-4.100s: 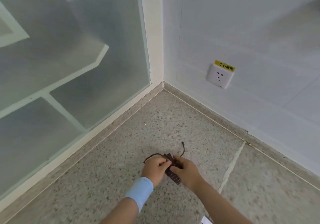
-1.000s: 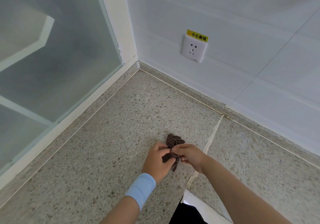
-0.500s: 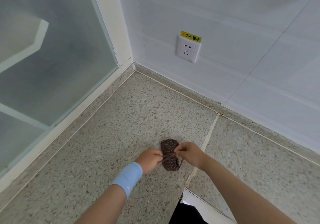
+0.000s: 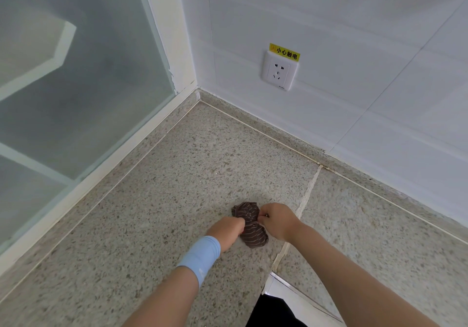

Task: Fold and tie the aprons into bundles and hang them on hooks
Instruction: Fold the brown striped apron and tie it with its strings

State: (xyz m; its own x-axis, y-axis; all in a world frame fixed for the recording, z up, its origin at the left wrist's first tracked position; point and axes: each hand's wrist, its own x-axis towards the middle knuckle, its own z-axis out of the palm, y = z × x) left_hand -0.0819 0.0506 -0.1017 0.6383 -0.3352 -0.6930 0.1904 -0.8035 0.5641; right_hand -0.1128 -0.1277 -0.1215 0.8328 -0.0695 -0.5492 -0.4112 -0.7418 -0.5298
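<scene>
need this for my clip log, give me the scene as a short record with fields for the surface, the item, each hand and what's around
surface: speckled stone surface, in a corner
item: brown striped apron bundle, cinched at its middle, lying on the surface
left hand: fingers curled, grips the bundle's middle; blue wristband behind it
right hand: fingers curled, pinches the middle from the other side
nearby: white wall socket under a yellow label; frosted glass panel

My head camera looks forward and down, close over my left hand [image 4: 225, 230] and right hand [image 4: 277, 221]; socket wall [image 4: 329, 124] far right, glass pane [image 4: 76, 103] far left.
</scene>
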